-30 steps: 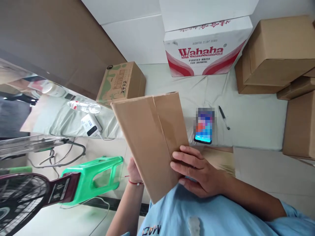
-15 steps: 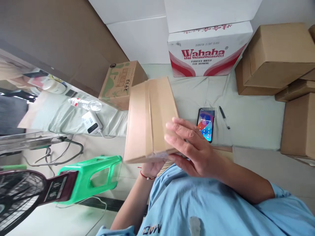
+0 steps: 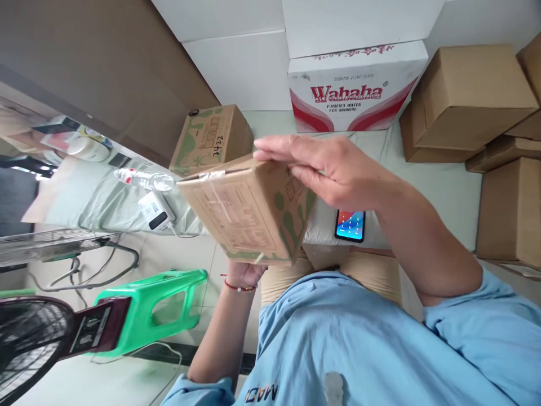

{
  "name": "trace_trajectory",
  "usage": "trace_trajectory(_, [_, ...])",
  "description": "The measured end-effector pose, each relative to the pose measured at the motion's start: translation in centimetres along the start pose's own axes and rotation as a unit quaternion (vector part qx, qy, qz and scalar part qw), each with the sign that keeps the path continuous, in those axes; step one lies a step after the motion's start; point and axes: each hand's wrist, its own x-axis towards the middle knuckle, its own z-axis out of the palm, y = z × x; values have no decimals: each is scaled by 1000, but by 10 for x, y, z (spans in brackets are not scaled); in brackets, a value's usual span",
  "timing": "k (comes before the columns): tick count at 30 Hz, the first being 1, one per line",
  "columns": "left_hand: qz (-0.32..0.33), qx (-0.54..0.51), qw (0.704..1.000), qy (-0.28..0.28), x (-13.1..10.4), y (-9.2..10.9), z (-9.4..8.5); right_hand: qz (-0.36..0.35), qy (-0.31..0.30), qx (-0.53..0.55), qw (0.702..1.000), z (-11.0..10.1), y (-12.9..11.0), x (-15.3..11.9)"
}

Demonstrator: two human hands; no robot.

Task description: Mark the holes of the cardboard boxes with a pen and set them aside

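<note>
A brown cardboard box with green print [image 3: 240, 214] is held tilted in front of my body, its taped side turned toward me. My left hand [image 3: 247, 274], with a red string bracelet at the wrist, supports it from below; most of its fingers are hidden behind the box. My right hand [image 3: 316, 163] lies along the upper right edge, fingers stretched over the top corner. Just right of the box, partly under my right forearm, a lit phone [image 3: 350, 225] lies on the covered table [image 3: 443, 214].
A similar box [image 3: 211, 141] stands behind at the left. A white Wahaha carton [image 3: 355, 93] is at the back, and brown boxes [image 3: 473, 96] are stacked right. A bottle [image 3: 146, 179], white device [image 3: 156, 211], green stool [image 3: 156, 307] and fan [image 3: 34, 338] are left.
The box has been tipped, so its printed sides now show instead of the plain taped top. My right hand has moved up from the lower right edge to the top corner, and its forearm covers the pen.
</note>
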Motion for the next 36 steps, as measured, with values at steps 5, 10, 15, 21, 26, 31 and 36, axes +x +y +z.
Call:
trace_trajectory(5, [37, -31, 998, 33, 15, 11, 39, 48, -2, 7, 999, -9, 17, 21])
trace_trajectory(10, [-28, 32, 999, 9, 12, 15, 74, 101, 72, 65, 990, -6, 41, 8])
trace_trajectory(15, [-56, 82, 995, -16, 5, 12, 107, 141, 128, 159, 969, -6, 60, -14])
trace_trajectory(21, [-54, 179, 982, -15, 15, 7, 139, 184, 197, 248, 931, -4, 77, -26])
trace_trajectory(26, [89, 366, 924, 65, 29, -10, 135, 221, 261, 212, 915, -12, 94, -34])
trace_trajectory(31, [298, 460, 819, 168, 41, -35, 119, 234, 280, 181, 913, -14, 113, -49])
trace_trajectory(36, [305, 456, 821, 158, 63, -46, 102, 279, 279, 272, 878, 3, 123, -61])
